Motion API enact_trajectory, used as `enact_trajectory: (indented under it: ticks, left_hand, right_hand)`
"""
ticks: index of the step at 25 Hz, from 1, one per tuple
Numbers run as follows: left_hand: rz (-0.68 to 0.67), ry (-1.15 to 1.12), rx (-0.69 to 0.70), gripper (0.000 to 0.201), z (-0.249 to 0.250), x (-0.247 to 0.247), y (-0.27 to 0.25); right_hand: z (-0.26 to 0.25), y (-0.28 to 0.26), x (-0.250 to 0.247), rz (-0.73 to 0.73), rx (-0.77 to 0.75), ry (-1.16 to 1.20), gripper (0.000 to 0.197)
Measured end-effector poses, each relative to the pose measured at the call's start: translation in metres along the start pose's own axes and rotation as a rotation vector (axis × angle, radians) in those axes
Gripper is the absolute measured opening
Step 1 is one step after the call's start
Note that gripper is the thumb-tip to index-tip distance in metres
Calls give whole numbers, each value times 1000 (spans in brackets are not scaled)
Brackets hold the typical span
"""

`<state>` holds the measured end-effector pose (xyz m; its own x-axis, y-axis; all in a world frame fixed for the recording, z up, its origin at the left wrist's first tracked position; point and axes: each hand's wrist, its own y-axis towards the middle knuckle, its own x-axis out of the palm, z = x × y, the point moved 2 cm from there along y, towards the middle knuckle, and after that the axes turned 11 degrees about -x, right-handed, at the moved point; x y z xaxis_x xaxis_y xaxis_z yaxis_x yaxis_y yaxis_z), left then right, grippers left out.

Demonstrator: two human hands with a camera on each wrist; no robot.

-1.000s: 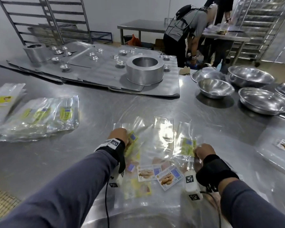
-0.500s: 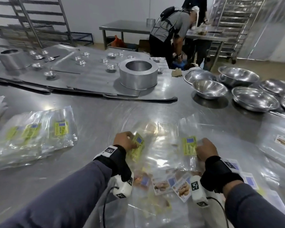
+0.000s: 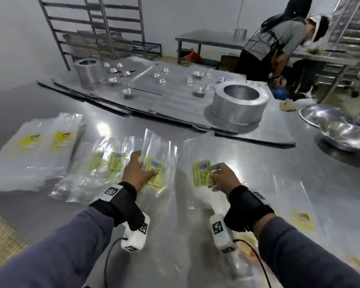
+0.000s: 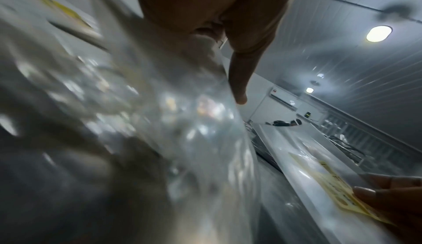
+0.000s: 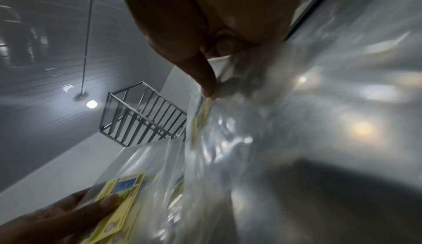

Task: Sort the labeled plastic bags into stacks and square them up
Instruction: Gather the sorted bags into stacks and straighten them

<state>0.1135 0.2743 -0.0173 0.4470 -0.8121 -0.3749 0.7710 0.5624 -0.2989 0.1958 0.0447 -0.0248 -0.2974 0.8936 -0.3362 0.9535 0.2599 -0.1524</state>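
both hands are busy here. the left hand (image 3: pixel 138 171) is pinching a clear bag with a yellow label (image 3: pixel 156 163) just left of frame centre, thumb on the label, bag tipped up off the steel table (image 3: pixel 279 173). the right hand (image 3: pixel 224 177) grips a second yellow-label bag (image 3: pixel 201 173) just right of centre, fingers curled round the label end (the right wrist view shows a fingertip (image 5: pixel 209 87) pressed right at the label's edge).

open room: a bare strip of table runs between the two held bags, and the stretch right of the right hand up to the bowls is mostly bare too. on the left it's tighter: a fanned stack of yellow-label bags (image 3: pixel 104 163) lies just beside the left hand, and a bigger stack of bags (image 3: pixel 35 150) sits further left, reaching the frame's left edge. more labelled bags (image 3: pixel 303 221) lie at lower right near the right sleeve.

across the top of the table flat metal sheets (image 3: pixel 175 100) overlap, their ragged front edge close to the far ends of the bags. on them: a wide round tin (image 3: pixel 239 104), nothing visible inside, a taller tin (image 3: pixel 87 71) at upper left, and scattered small cups (image 3: pixel 200 91). steel bowls (image 3: pixel 345 134) at the right edge show only shine inside.
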Motion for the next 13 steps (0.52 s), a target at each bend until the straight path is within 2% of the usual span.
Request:
enact_trajectory:
  ticks: [3, 6, 10, 13]
  left_hand:
    - [105, 19, -8, 78, -9, -63, 35]
    - [153, 44, -39, 79, -19, -108, 71]
    - [140, 86, -82, 83, -36, -133, 100]
    - [86, 136, -127, 95, -49, -140, 112]
  right_hand:
    - [-25, 26, 80, -85, -19, 11, 14]
    - [-43, 50, 134, -112, -41, 4, 15]
    - [-45, 77, 173, -112, -28, -109, 26]
    - [-47, 83, 183, -80, -18, -227, 38]
